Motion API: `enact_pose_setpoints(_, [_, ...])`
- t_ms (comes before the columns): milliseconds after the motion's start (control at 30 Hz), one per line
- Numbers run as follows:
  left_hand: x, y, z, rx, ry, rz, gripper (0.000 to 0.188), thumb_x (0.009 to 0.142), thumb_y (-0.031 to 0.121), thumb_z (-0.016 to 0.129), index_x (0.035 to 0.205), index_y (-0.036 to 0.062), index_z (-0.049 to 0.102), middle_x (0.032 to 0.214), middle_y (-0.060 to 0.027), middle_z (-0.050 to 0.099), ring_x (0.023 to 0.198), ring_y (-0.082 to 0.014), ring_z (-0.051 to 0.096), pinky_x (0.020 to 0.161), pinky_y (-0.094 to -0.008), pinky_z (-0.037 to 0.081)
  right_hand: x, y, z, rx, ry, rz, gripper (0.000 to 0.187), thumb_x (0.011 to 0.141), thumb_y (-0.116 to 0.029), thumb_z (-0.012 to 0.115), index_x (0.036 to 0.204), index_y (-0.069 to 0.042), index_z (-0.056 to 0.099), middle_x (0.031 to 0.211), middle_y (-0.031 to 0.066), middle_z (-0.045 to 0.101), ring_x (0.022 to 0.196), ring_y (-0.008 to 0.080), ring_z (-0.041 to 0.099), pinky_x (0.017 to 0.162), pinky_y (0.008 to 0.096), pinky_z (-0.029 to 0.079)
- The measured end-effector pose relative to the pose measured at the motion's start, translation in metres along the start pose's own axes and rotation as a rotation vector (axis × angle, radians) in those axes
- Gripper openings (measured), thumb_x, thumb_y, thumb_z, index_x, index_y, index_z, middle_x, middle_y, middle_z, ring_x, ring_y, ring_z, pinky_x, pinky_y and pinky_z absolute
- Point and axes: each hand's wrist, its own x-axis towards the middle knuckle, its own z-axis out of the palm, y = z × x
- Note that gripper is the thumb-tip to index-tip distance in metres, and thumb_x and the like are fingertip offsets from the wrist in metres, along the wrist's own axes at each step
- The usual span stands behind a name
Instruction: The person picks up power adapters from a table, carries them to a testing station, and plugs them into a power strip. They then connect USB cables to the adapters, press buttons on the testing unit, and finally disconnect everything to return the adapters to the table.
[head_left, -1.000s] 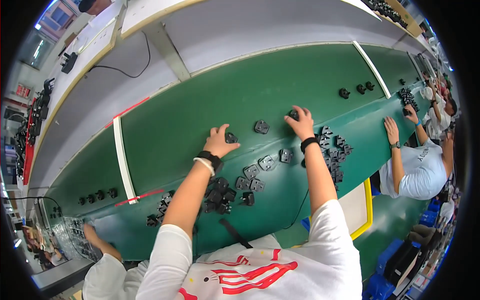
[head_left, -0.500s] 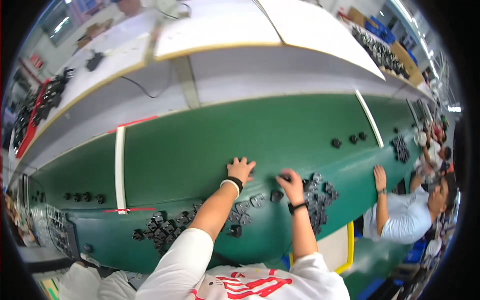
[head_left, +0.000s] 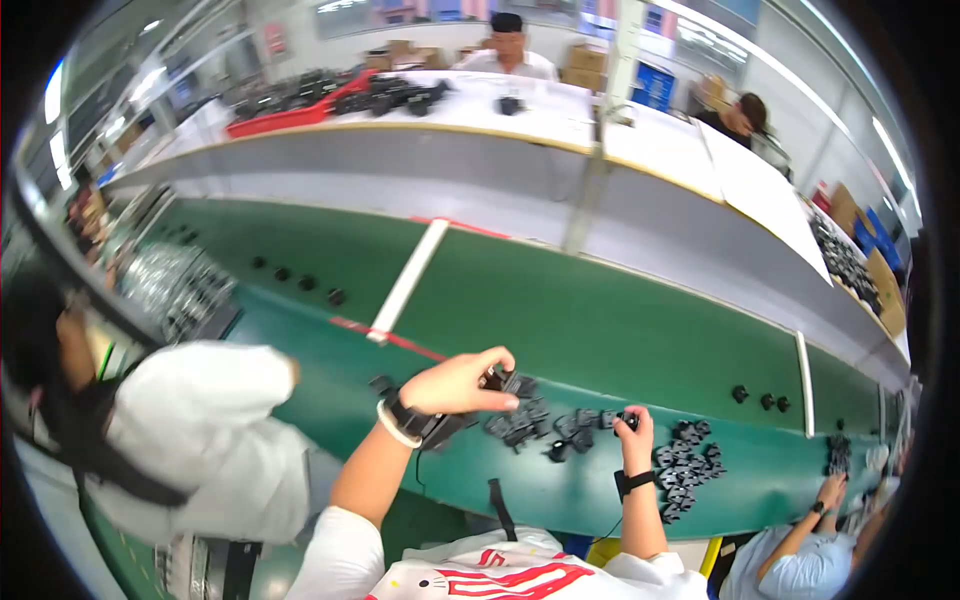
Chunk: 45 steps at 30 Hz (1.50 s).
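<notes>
My left hand (head_left: 455,384) is closed around a small black plug adapter (head_left: 497,379), thumb on one side and fingers on the other. It is above the left part of a loose heap of similar black adapters (head_left: 518,425). My right hand (head_left: 637,440) pinches another small black piece (head_left: 628,421), which looks like the same kind of adapter and is partly covered by the fingers. Between the two hands lie more black adapters (head_left: 572,430). Right of my right hand a cluster of them (head_left: 688,465) covers the near side of the green surface.
The long green work surface (head_left: 560,320) carries white divider bars (head_left: 410,280) (head_left: 805,385). Small rows of black pieces (head_left: 307,284) stand beyond them. A white shelf (head_left: 540,105) with a red tray (head_left: 300,115) runs behind. People (head_left: 200,430) (head_left: 790,560) sit on both sides.
The view has swung left. My left hand has gone from spread fingers on the green surface to gripping an adapter above the heap. My right hand still pinches a black piece, now beside the heap.
</notes>
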Motion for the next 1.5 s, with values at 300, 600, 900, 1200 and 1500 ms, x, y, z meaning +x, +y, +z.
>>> enact_pose_setpoints(300, [-0.405, -0.124, 0.27, -1.104, 0.627, -0.142, 0.059, 0.083, 0.042, 0.063, 0.123, 0.0056, 0.04, 0.095, -0.0046, 0.054, 0.086, -0.0143, 0.057, 0.076, -0.0282, 0.046, -0.189, -0.129, 0.162, 0.278, -0.764, -0.286, 0.041, 0.066, -0.012, 0.074, 0.102, -0.006, 0.055, 0.085, 0.0044, 0.052, 0.077, 0.0152, 0.05, 0.071, 0.0281, 0.043])
enact_pose_setpoints(600, [-0.678, -0.077, 0.565, -0.891, 2.02, -1.102, 0.031, 0.089, 0.029, 0.056, 0.107, 0.0053, 0.049, 0.084, -0.0039, 0.053, 0.073, -0.0122, 0.053, 0.061, -0.0284, 0.046, -0.517, -0.188, 0.227, 0.511, -1.794, 0.725, 0.034, 0.08, -0.005, 0.063, 0.11, 0.0, 0.048, 0.092, 0.0107, 0.054, 0.087, 0.0233, 0.059, 0.083, 0.0381, 0.052])
enact_pose_setpoints(900, [-0.689, -0.17, 0.465, -0.317, 1.94, -1.058, 0.034, 0.092, 0.038, 0.044, 0.081, 0.0062, 0.051, 0.07, -0.0034, 0.052, 0.065, -0.0147, 0.051, 0.057, -0.0307, 0.042, -0.604, -0.249, 0.339, 0.512, -1.998, 0.874, 0.026, 0.087, -0.011, 0.054, 0.11, 0.0, 0.051, 0.103, 0.0163, 0.055, 0.096, 0.0341, 0.056, 0.087, 0.0439, 0.05])
enact_pose_setpoints(1200, [-0.761, -0.195, 0.279, -0.893, 1.653, -0.598, 0.036, 0.089, 0.019, 0.058, 0.119, 0.0018, 0.047, 0.097, -0.0024, 0.055, 0.082, -0.0095, 0.053, 0.074, -0.0248, 0.045, -0.652, -0.343, 0.485, 0.965, -2.013, 0.851, 0.046, 0.09, -0.017, 0.05, 0.133, -0.004, 0.038, 0.125, 0.0186, 0.048, 0.115, 0.0377, 0.049, 0.094, 0.0494, 0.046])
enact_pose_setpoints(1500, [-0.848, -0.204, 0.243, -1.243, 1.97, -0.523, 0.038, 0.095, 0.028, 0.045, 0.123, 0.003, 0.041, 0.097, -0.0085, 0.054, 0.076, -0.0172, 0.058, 0.073, -0.0304, 0.05, -0.7, -0.358, 0.631, 0.664, -1.517, 0.111, 0.042, 0.086, -0.014, 0.062, 0.125, -0.006, 0.051, 0.109, 0.0071, 0.056, 0.089, 0.0153, 0.057, 0.076, 0.03, 0.047])
